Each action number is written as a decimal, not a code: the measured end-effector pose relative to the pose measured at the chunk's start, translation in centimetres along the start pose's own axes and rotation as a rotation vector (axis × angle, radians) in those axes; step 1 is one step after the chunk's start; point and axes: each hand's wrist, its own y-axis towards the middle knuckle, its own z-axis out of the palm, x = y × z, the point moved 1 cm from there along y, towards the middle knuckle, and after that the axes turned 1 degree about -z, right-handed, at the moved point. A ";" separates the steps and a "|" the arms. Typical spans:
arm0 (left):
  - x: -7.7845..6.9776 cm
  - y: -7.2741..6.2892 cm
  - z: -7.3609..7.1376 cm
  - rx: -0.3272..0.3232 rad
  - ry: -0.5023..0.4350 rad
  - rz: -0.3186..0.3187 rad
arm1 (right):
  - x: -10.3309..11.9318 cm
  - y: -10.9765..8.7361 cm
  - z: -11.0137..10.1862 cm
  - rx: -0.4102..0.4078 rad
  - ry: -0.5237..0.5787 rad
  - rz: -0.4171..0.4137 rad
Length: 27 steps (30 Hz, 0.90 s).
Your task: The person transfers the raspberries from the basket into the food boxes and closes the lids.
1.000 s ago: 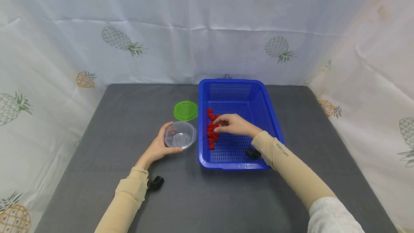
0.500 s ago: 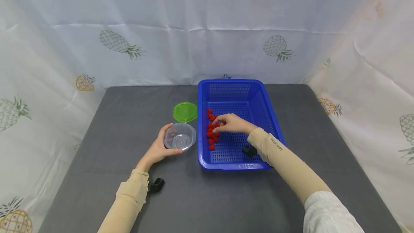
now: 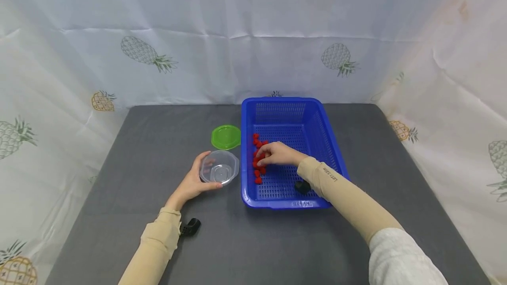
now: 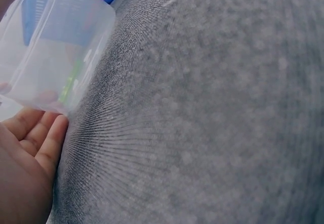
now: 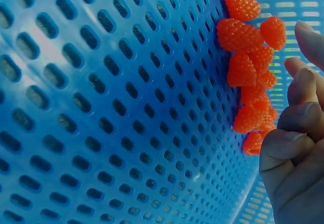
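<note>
Right hand [image 3: 279, 154] shifted toward the raspberries [image 3: 259, 180]

Head: left hand [image 3: 192, 184] grips a clear plastic bowl [image 3: 220, 173] beside the blue basket [image 3: 289, 204]; grey tabletop [image 3: 170, 140], pineapple-print sheet [image 3: 222, 65] behind. Left wrist: tabletop weave, blurred. Right wrist: bent fingers [image 5: 298, 117] beside raspberries inside the basket; pinching or not, I cannot tell.

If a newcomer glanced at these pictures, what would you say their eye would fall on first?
Probably the bright blue basket on the grey table, with red berries along its left side and the right hand among them. To the basket's left, the left hand holds a clear container, with a green lid lying just beyond it.
</note>
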 end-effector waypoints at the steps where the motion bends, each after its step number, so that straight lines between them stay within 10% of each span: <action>1: 0.0 -0.1 0.0 -0.001 0.004 -0.004 | 0.0 0.1 0.1 -0.001 0.002 0.000; 27: 0.4 -0.1 0.0 0.000 -0.031 0.017 | -0.9 1.2 1.0 0.050 -0.019 -0.024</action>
